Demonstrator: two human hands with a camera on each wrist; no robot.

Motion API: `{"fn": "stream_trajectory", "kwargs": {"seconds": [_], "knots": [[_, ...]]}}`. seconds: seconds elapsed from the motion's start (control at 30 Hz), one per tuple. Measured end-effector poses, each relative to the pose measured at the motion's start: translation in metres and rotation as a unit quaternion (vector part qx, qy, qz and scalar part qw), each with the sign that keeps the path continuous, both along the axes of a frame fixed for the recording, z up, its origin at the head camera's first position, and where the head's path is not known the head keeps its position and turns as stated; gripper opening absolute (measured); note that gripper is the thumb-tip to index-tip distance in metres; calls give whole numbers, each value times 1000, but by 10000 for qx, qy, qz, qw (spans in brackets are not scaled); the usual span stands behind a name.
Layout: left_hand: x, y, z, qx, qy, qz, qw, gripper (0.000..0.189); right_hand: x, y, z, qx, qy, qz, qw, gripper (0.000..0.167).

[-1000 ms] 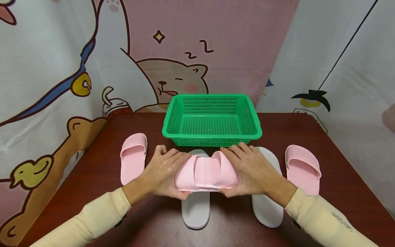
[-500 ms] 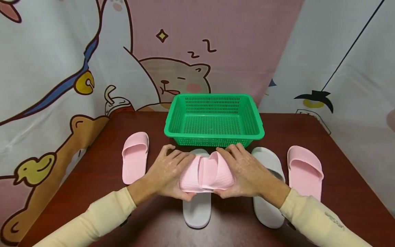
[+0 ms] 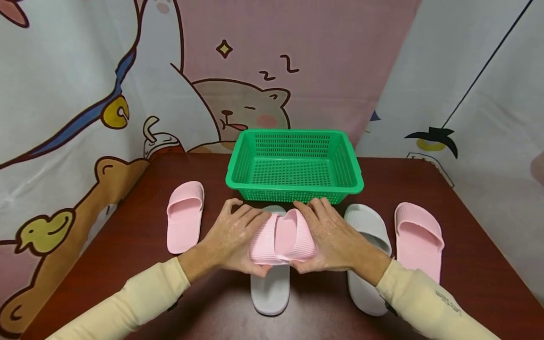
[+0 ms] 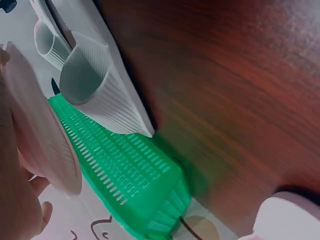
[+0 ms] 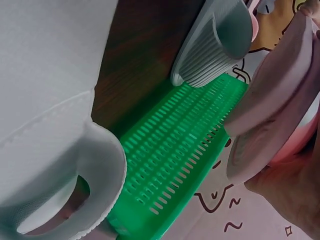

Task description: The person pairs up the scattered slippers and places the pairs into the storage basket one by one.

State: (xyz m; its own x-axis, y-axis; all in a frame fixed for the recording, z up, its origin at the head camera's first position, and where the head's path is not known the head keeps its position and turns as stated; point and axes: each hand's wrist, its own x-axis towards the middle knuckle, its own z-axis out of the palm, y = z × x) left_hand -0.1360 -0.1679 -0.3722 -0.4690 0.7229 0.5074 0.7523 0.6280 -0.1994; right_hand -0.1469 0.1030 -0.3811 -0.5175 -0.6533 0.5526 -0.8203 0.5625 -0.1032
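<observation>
Above the middle of the table, a pair of pink slippers (image 3: 263, 242) is held, their ribbed straps facing each other and almost meeting. My left hand (image 3: 233, 238) grips the left one, fingers over the top and thumb at the near edge. From the other side my right hand (image 3: 335, 238) grips the right slipper (image 3: 303, 242) the same way. In the right wrist view two pink soles (image 5: 275, 75) lie one against the other. Below them a light grey-white slipper (image 3: 270, 293) lies on the table, partly hidden by the held pair.
A green slotted basket (image 3: 295, 189) stands at the back centre. Another grey-white slipper (image 3: 367, 224) lies under my right forearm. Single pink slippers lie on the table (image 3: 140, 264) at far left (image 3: 185, 212) and far right (image 3: 418, 231). A cartoon-printed cloth (image 3: 340, 56) hangs behind.
My hands have come closer together, mostly the right one moving left. The gap between the two pink straps has narrowed.
</observation>
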Motion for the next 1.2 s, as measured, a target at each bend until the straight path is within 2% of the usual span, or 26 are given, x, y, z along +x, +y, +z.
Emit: {"fn": "stream_trajectory", "kwargs": {"seconds": [0.23,0.33,0.5,0.67,0.83,0.97,1.2], "knots": [[-6,6,3,125,90,-31,9999,95,-7,-5,2,-48,286,27,9996,106],[-9,8,3,154,22,-10,9999,96,-10,-4,4,-51,376,53,9993,104],[-9,5,5,171,-30,110,9998,98,-14,3,11,-52,127,52,9999,103],[-7,1,8,85,-154,129,9998,101,-17,17,21,-35,-152,-92,9998,88],[-6,-2,8,-5,-275,199,9994,103,-24,30,27,80,-358,-384,9986,76],[-5,-5,6,4,-289,219,9993,102,-35,41,29,169,-488,-733,9960,73],[-5,-11,4,-93,-223,381,9990,102,-63,66,21,307,-1045,-1610,9809,78]]}}
